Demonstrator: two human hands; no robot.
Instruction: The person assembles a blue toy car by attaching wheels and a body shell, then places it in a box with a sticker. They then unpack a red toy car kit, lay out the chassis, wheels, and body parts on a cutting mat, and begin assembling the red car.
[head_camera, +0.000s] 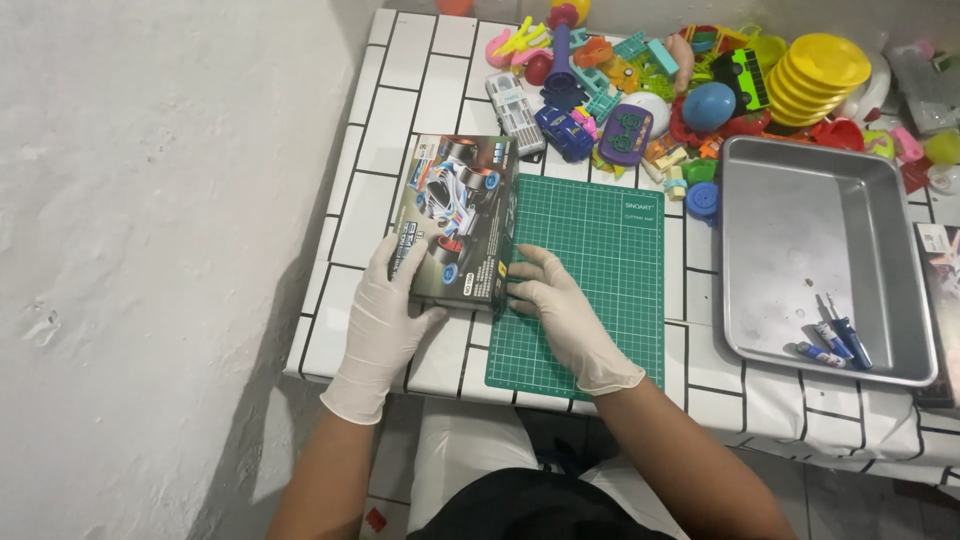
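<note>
A toy-car box (455, 215) with a picture of a racing car lies on the white-tiled table (410, 90), at the left edge of a green cutting mat (600, 270). Both of my hands wear white gloves. My left hand (385, 320) grips the box's near left corner. My right hand (555, 305) rests on the mat and holds the box's near right corner with its fingertips.
A metal tray (790, 230) with a few small tools (835, 342) stands to the right of the mat. A heap of colourful plastic toys (650, 90) and stacked yellow bowls (815, 75) fills the back. A white wall (150, 250) is at left.
</note>
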